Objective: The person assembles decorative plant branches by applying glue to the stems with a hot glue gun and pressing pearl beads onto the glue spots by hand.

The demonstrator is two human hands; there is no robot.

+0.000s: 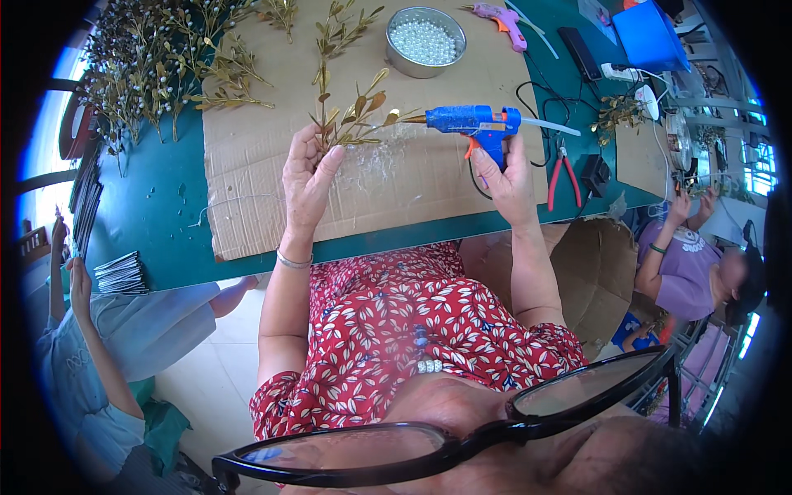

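My left hand (309,177) is closed on a gold-leaved artificial sprig (355,124), its thumb and fingers pinching the stem. In my right hand (513,181) is a blue glue gun (462,120) with an orange trigger, the fingers wrapped round its handle. The gun's nozzle points left and reaches the sprig's right-hand leaves; whether it touches them I cannot tell. A clear glue stick (553,126) juts from the gun's back. Just beyond the gun stands a round metal tin (422,70) of white pearl beads (425,41). Thin glue strings lie on the cardboard (256,190) below the sprig.
Gold sprigs with white beads (157,66) pile up at the far left. A pink glue gun (503,23), red-handled pliers (563,177), black cables, a power strip (620,73) and a blue bin (650,37) are on the right. Other people sit at left and right (681,264).
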